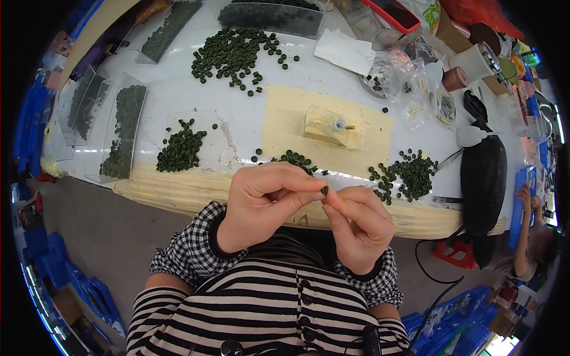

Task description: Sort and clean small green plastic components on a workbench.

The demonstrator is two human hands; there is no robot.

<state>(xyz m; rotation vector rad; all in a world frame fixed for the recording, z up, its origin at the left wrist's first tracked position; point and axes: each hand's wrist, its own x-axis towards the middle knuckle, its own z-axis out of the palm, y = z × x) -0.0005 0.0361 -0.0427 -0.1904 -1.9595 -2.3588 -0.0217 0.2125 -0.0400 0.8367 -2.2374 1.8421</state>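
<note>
My left hand (261, 199) and my right hand (361, 222) meet over the near edge of the table, fingertips pinched together. Between them is a small dark green piece (325, 190), mostly covered by the fingers. Just beyond the hands lies a small pile of dark green round pieces (295, 159), partly hidden by my left hand. A larger pile of such pieces (414, 175) is to the right, and another pile (180, 148) to the left. Farther off, a tape-wrapped block (320, 126) with a small metal pin sits on a yellow sheet (282, 113).
Clear boxes of green pieces (123, 133) stand at left and at the back. A big heap of pieces (228, 56) lies behind. At right are a black cushion-like bundle (484, 184), plastic bags (395, 74) and white tissue (344, 52). Another person's arm (522, 231) shows far right.
</note>
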